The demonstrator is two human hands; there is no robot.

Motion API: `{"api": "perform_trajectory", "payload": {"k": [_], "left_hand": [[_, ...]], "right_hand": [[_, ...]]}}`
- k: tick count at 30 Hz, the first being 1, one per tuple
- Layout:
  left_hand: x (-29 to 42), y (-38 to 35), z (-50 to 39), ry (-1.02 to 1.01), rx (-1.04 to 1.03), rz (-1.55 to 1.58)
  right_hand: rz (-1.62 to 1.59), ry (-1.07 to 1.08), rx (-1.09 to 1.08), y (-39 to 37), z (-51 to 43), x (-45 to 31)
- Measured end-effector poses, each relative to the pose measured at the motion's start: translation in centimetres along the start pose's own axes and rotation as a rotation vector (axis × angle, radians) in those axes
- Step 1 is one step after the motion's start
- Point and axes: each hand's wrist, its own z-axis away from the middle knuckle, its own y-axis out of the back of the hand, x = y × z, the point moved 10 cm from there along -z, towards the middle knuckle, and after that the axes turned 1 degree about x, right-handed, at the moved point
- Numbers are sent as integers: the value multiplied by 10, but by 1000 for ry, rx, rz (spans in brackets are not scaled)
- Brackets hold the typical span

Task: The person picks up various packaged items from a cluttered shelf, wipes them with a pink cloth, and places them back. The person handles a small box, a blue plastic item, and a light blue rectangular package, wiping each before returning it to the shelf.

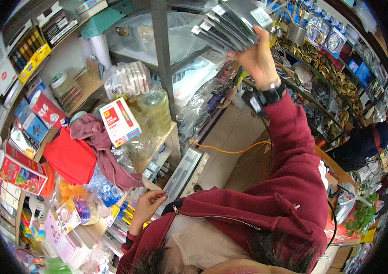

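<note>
My right hand (257, 60), raised at the top of the head view, grips a fanned stack of flat dark packs (229, 25) in clear plastic with white labels. The packs stand out over the metal-framed shelving, and the stack's far edge is cut off by the picture. On that wrist sits a black watch (272, 94). My left hand (148, 205) hangs low beside the shelf edge, its fingers loosely curled with nothing visible in them. Close to it are a mauve cloth (103, 147) and a long clear-covered box (183, 178).
A white and red box (120, 121) stands before rolls of clear tape (154, 109). Left lies a red cloth (72, 156) among packed stationery. An orange cord (229, 150) crosses the tiled floor. Goods hang along the right wall; another person's dark sleeve (361, 147) shows there.
</note>
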Motion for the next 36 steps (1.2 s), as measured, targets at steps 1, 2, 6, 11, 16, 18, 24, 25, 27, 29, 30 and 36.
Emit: {"api": "perform_trajectory", "payload": {"k": [1,2,6,11,16,18,24,25,27,29,30,36], "left_hand": [[0,-3,-7,36,-6,2],[3,-6,-12,34,-12,22],[13,-6,-33,25,70,27],[17,-4,-54,35,168,-8],[18,-8,-72,43,212,25],[19,-11,-80,28,219,56],[17,-17,-95,71,229,91],[20,-17,-96,53,230,48],[22,-19,-99,36,229,30],[22,-21,-100,32,219,59],[22,-23,-101,25,209,109],[22,-27,-98,52,184,5]], "right_hand": [[-29,-22,84,22,-26,2],[-25,-16,15,29,-48,2],[11,98,-49,51,-117,9],[194,252,-325,33,-159,8],[649,270,-444,30,-207,23],[747,291,-502,23,-224,34],[1074,143,-430,13,-262,62],[1138,73,-451,11,-265,69],[1190,107,-361,10,-273,69],[1281,216,-302,3,-277,70],[1373,291,-248,-1,-279,72],[2162,255,-741,-32,-281,126]]}}
